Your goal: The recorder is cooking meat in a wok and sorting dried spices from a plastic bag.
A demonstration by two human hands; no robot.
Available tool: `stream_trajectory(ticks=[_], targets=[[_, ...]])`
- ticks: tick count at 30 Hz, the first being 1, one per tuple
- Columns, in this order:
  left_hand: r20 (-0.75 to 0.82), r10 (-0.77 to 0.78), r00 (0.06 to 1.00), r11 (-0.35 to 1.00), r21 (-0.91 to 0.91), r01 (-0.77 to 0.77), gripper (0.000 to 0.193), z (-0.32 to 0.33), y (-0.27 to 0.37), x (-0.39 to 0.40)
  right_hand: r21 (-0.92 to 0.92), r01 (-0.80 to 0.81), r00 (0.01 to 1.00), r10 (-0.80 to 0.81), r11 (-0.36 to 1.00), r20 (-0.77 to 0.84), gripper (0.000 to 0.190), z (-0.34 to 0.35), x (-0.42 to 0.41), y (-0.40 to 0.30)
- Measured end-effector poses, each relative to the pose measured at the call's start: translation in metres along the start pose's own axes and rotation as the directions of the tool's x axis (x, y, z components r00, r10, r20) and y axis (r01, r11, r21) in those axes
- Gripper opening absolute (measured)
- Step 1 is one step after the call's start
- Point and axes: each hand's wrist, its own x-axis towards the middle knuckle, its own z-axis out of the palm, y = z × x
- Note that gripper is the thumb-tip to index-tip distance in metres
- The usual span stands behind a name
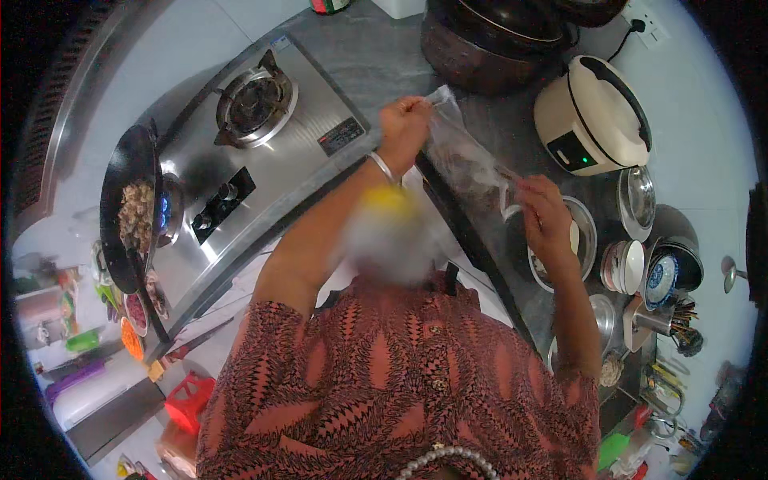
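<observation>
A clear plastic bag (pixel 462 141) is stretched between my two hands over the dark worktop. My left hand (pixel 407 129), with a pale bangle at its wrist, pinches one end. The other end is in the fingers of my right hand (pixel 547 219). What lies inside the bag, if anything, I cannot make out. Partly behind my right hand stands a metal basin (pixel 588 225) with a pale thing in it. A blurred white and yellow shape (pixel 390 231) hangs in front of my chest, too unclear to name.
To the left, a wok (pixel 129 180) with browned food pieces (pixel 137 217) sits over a lit blue flame on the gas stove (pixel 294 114). A cream rice cooker (pixel 591 120) and a dark pot (pixel 480 51) stand behind. Stacked bowls (pixel 630 267) and a chopstick holder (pixel 653 316) are at right.
</observation>
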Motion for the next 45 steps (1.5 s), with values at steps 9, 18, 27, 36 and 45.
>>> stream_trajectory(ticks=[9, 18, 27, 36, 45], targets=[[0.577, 0.648, 0.497, 0.528, 0.130, -0.839, 0.025, 0.033, 0.028, -0.071, 0.243, 0.051, 0.967, -0.108, 0.969, 0.231, 0.018, -0.004, 0.021, -0.028], [0.807, -0.216, 0.549, 0.084, 0.576, -0.813, 0.025, 0.009, 0.015, -0.045, -0.409, -0.269, 0.712, 0.467, 0.872, 0.525, 0.027, 0.000, 0.027, -0.011], [0.755, 0.042, 0.654, 0.332, 0.607, -0.722, 0.078, 0.004, 0.009, -0.038, 0.108, 0.118, 0.954, -0.143, 0.987, 0.265, 0.033, 0.032, 0.053, -0.013], [0.595, 0.010, 0.804, 0.264, 0.774, -0.576, 0.080, -0.014, 0.006, -0.032, -0.543, 0.009, 0.710, 0.377, 0.840, 0.595, 0.032, 0.008, 0.051, 0.013], [0.635, 0.278, 0.721, 0.449, 0.577, -0.682, 0.046, 0.015, 0.024, -0.049, -0.158, 0.078, 0.953, -0.027, 0.984, 0.301, 0.027, 0.010, 0.043, -0.001]])
